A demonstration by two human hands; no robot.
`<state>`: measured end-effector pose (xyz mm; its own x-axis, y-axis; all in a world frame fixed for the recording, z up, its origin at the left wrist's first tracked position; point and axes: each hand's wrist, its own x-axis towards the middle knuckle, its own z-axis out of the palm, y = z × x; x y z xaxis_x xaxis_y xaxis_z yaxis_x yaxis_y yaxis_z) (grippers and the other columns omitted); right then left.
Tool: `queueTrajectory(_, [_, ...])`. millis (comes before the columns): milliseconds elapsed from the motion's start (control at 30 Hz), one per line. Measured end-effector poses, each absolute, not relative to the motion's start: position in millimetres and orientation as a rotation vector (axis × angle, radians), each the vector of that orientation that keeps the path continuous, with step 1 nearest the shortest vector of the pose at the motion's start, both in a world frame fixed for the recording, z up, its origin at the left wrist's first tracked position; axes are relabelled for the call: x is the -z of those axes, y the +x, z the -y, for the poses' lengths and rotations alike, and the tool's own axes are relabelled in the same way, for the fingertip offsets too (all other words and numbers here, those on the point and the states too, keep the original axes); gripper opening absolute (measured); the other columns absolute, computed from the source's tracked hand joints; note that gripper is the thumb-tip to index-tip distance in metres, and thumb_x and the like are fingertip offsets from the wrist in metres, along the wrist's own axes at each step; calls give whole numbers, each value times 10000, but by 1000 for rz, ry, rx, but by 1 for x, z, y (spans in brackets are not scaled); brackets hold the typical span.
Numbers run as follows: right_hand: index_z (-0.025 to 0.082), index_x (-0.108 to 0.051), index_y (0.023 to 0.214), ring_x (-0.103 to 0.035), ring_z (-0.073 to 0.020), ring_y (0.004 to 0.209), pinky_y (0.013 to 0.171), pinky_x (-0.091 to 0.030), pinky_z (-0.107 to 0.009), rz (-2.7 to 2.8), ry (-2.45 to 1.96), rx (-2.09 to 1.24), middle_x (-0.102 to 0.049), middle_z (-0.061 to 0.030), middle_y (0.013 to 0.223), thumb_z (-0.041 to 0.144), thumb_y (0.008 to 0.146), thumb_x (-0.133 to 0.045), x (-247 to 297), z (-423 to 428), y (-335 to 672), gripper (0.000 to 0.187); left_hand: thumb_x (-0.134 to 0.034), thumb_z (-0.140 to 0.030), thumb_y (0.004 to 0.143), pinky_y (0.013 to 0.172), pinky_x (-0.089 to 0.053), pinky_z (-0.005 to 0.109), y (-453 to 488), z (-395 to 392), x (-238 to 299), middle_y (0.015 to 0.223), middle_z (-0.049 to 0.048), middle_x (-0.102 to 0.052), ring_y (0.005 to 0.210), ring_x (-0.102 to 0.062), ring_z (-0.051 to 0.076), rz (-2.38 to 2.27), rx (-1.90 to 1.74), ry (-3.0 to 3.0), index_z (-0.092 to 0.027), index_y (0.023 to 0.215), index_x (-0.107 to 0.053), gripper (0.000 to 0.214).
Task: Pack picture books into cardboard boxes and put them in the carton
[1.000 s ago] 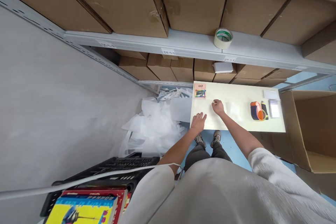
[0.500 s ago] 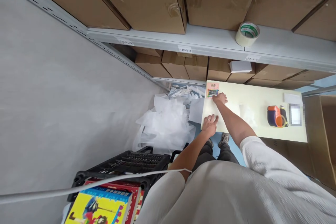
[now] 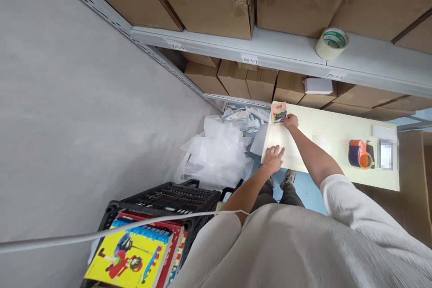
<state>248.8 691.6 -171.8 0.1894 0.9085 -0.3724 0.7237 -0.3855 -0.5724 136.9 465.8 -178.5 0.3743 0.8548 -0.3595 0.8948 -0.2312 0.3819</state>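
A small pink booklet or card point(image 3: 276, 106) with a dark, colourful picture is at the far left corner of the pale tabletop point(image 3: 326, 121). My right hand point(image 3: 291, 121) has its fingers closed on the right edge of it. Whether the booklet is lifted off the surface I cannot tell. Nearer to me, my left hand point(image 3: 273, 159) lies palm down by the table's left edge, fingers spread, holding nothing.
An orange and purple tape dispenser point(image 3: 358, 153) stands on the table's right part, beside a blurred phone-like object point(image 3: 385, 155). White sheets point(image 3: 219, 157) pile up left of the table. A black crate point(image 3: 111, 209) holds books point(image 3: 130, 256). Shelves with cartons point(image 3: 303, 0) rise ahead; a tape roll point(image 3: 332, 43) sits there.
My right hand has shifted from lying over the booklet's lower right to gripping its right edge, uncovering more of it. My left hand's fingers are more spread. The whole view has shifted slightly.
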Motion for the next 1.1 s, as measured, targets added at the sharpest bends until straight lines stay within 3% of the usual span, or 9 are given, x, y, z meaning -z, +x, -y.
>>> queueTrajectory(100, [193, -713, 1066, -659, -251, 995, 923, -526, -361, 1547, -2102, -934, -763, -112, 1103, 343, 1024, -529, 150, -691, 263, 241, -593, -409, 1035, 1317, -230, 607, 137, -465, 178, 1736, 165, -393, 1572, -369, 415, -1517, 92, 2098, -273, 1752, -314, 782])
queueTrajectory(233, [163, -701, 1213, -671, -246, 1022, 906, -564, -346, 1443, -1890, -924, -773, -117, 1139, 487, 1046, -447, 128, -656, 308, 445, -526, -443, 1069, 1341, -154, 636, 140, -468, 175, 1760, 151, -373, 1609, -320, 413, -1523, 122, 2076, -284, 1759, -308, 741])
queueTrajectory(433, [193, -709, 994, -688, -243, 892, 841, -578, -365, 1191, -1997, -1041, -773, -79, 943, 532, 933, -537, 136, -544, 398, 385, -463, -502, 1094, 1288, -251, 631, 148, -476, 163, 1710, 186, -436, 1561, -378, 425, -1582, 120, 2068, -265, 1736, -356, 693])
queueTrajectory(667, [216, -739, 953, -684, -248, 848, 794, -529, -316, 1221, -2318, -1033, -758, -52, 862, 368, 902, -516, 153, -496, 447, 274, -437, -334, 1087, 1239, -369, 519, 199, -491, 149, 1717, 171, -434, 1532, -428, 371, -1374, 80, 2100, -233, 1721, -351, 647])
queueTrajectory(800, [195, -750, 1127, -705, -251, 969, 898, -522, -313, 1213, -2395, -1004, -771, -78, 984, 291, 905, -560, 159, -497, 457, 308, -474, -315, 1058, 1214, -414, 505, 241, -495, 149, 1745, 171, -393, 1527, -449, 378, -1258, 129, 2071, -232, 1731, -327, 694])
queueTrajectory(933, [155, -694, 1293, -666, -297, 1164, 1020, -512, -380, 1128, -2512, -844, -711, -164, 1263, 286, 893, -611, 164, -497, 469, 430, -539, -307, 1029, 1220, -398, 544, 263, -494, 153, 1778, 187, -320, 1558, -407, 417, -1299, 210, 2046, -256, 1731, -340, 732])
queueTrajectory(1100, [193, -693, 1251, -590, -385, 1297, 1082, -485, -508, 973, -2640, -842, -609, -207, 1388, 394, 849, -726, 170, -508, 481, 451, -616, -316, 991, 1248, -340, 598, 269, -492, 158, 1825, 192, -211, 1596, -336, 457, -1331, 266, 2026, -273, 1740, -329, 803])
